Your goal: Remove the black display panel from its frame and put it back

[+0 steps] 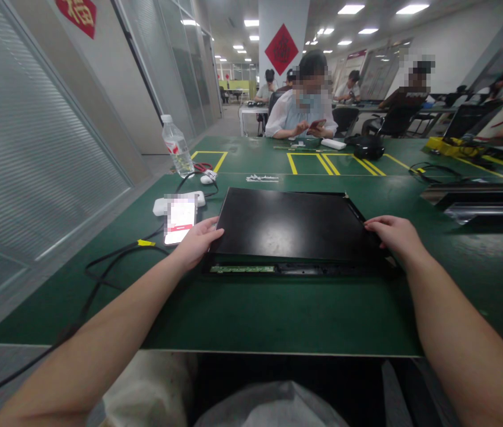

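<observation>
A flat black display panel [287, 225] lies slightly skewed over a black frame [322, 270], whose near strip shows a green circuit board [242, 269]. My left hand [198, 240] holds the panel's left edge, thumb on top and fingers at the side. At the right edge, my right hand [391, 234] is closed in a pinch where panel and frame lie close together; its fingertips are partly hidden. The frame's far right corner shows beyond the panel.
Left of the panel are a lit phone [180, 220] on a white support, black cables [104, 273] and a water bottle [177, 148]. Long dark strips [492, 198] lie at the right. Across the green table [300, 320] sits a person [302, 107] holding a phone.
</observation>
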Motion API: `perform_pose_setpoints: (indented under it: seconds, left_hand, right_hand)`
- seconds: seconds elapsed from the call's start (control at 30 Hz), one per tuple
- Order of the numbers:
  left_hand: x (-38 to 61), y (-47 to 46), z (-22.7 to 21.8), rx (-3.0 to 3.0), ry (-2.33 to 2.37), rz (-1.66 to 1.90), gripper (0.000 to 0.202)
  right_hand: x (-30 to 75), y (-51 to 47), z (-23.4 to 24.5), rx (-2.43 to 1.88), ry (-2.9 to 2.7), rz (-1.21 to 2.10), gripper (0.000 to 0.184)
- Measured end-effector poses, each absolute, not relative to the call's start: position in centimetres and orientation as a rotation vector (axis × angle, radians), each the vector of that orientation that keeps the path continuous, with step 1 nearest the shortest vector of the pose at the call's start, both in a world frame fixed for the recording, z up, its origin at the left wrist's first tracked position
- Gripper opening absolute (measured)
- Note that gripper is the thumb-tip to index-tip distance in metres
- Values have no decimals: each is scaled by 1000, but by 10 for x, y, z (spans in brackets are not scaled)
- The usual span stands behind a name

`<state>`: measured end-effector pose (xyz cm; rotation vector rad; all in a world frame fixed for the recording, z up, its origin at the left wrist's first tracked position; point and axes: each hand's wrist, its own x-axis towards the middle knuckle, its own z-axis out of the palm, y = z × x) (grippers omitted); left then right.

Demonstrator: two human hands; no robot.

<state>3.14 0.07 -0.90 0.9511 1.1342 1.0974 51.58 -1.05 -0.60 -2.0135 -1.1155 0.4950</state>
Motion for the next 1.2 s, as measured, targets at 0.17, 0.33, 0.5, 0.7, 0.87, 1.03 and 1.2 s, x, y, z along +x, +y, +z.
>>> perform_pose_setpoints:
  seconds: [0.17,0.33,0.5,0.7,0.87,1.03,1.2]
  left_hand:
    - [32,0,-10,967,1118,1103,58]
    - [32,0,-9,969,1119,1103,52]
    - [32,-1,-8,970,1121,1101,51]
    - [30,-1,-10,982,1117,1095,54]
    - [29,-1,-11,1000,1113,1100,52]
    - [31,0,-13,1003,1124,1119,51]
    - [31,1,-13,1001,1138,1108,49]
  right_hand:
    - [522,-8,-8,-2015,-1105,512,7]
    - [525,-7,-9,-2002,-1089,517,7]
    - [520,-9,-6,-2050,-1103,503,7]
    - [516,-11,-1,-2103,-1103,469,6]
    - [517,-11,-1,-2099,-1105,468,3]
    - [520,-9,-3,-2117,-1109,477,5]
    - [524,-6,-6,-2124,-1126,493,8]
